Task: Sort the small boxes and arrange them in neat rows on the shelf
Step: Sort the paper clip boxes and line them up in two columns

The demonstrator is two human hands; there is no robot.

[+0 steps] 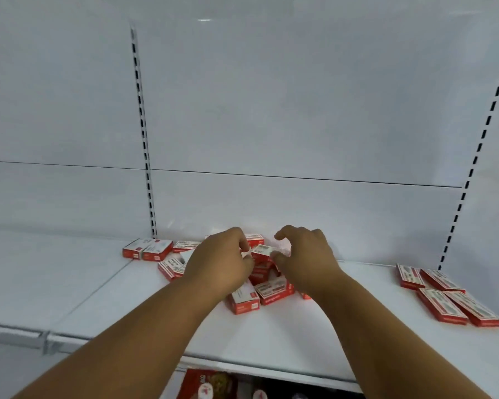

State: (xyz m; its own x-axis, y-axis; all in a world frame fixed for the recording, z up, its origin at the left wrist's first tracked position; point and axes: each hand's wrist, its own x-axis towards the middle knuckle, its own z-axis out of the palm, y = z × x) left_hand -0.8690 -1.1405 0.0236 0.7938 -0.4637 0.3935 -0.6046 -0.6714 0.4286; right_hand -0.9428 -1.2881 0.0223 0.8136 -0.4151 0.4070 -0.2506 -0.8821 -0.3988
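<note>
Fingertips of my left hand (222,263) and right hand (303,254) pinch one small box (262,250) between them, each grip curled on an end, above the jumbled pile (267,289) mid-shelf (300,326). Four boxes (444,295) lie in neat rows far right.

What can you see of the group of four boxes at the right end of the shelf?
The four red-and-white flat cardboard boxes lie on the white shelf, near its right end, close below the slotted upright. They form two rows of two, side by side, with white printed labels facing up and red sides showing. All look closed and lie angled the same way, each pair touching or nearly so. The print is too blurred to read. Neither hand touches them; both hands work at the jumbled pile at the middle.
</note>
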